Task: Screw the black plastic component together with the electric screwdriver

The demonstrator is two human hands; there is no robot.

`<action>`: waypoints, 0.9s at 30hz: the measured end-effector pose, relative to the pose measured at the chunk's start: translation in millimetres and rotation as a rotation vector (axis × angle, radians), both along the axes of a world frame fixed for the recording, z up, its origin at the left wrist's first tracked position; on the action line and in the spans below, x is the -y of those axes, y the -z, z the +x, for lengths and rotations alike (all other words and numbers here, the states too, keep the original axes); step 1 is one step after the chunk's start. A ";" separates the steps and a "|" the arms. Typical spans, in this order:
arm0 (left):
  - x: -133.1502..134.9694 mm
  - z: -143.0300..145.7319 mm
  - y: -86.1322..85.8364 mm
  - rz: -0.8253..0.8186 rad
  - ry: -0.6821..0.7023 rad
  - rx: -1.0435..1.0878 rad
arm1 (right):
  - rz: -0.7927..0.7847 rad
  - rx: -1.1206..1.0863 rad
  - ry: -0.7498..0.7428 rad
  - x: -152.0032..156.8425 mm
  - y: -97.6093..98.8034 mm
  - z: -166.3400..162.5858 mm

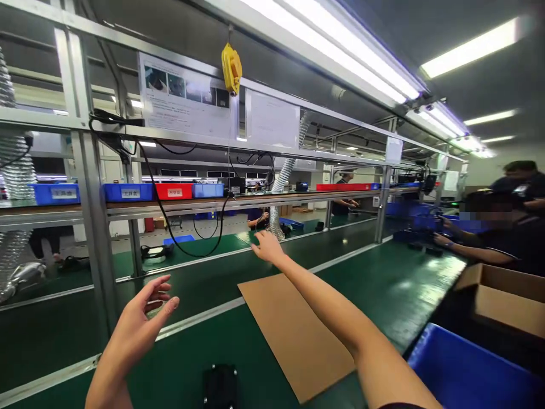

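Observation:
My left hand (147, 312) is raised over the green bench, fingers curved and apart, with nothing in it. Farther out, my right hand (268, 248) reaches forward above the conveyor strip, its fingers spread loosely and no object visible in them. Beneath my right forearm a flat brown cardboard sheet (293, 335) lies on the green work surface (179, 369). A black device with screws at its corners (220, 386) rests at the bottom edge of the view, between my left hand and the cardboard, touched by neither hand.
Blue bins (129, 192) and a red bin (174, 192) line the shelf ahead. A yellow tool balancer (232, 69) hangs above; a black cable (170, 227) droops below the shelf. At right are a blue crate (464, 369), an open carton (511, 301) and a seated person (502, 233).

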State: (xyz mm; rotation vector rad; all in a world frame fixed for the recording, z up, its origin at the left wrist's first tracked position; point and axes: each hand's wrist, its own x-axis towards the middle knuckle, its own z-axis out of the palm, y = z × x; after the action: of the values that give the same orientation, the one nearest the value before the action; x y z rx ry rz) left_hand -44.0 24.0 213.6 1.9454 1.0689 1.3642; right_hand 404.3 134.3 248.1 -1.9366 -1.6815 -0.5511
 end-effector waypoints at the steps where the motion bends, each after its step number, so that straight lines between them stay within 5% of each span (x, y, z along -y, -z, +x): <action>1: 2.0 2.0 -0.8 -0.003 0.016 -0.030 | -0.082 -0.040 0.071 15.2 37.8 15.7; 5: 8.7 21.2 -5.2 0.015 0.071 -0.131 | -0.331 -0.306 0.481 75.3 171.7 67.9; 9: 15.4 65.1 17.9 0.015 0.166 -0.256 | -0.366 -0.375 0.620 100.6 241.1 96.2; 13: 31.7 107.2 91.4 -0.109 0.292 -0.611 | -0.397 -0.365 0.626 91.3 257.8 126.5; 17: 46.4 102.3 151.7 -0.138 0.200 -0.835 | -0.456 -0.275 0.434 76.1 264.7 150.8; 21: 27.7 43.3 156.3 -0.112 0.094 -0.771 | -0.473 -0.179 0.074 71.0 268.1 126.0; 27: -43.1 -85.5 168.7 -0.064 -0.214 -0.601 | -0.539 -0.147 -0.574 82.6 240.9 -2.2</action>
State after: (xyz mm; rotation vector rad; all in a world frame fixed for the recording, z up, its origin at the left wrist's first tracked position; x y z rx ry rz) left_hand -129.4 67.0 45.0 2.3072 1.6078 0.8314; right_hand 402.2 51.8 7.3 -1.6260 -2.3124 0.2818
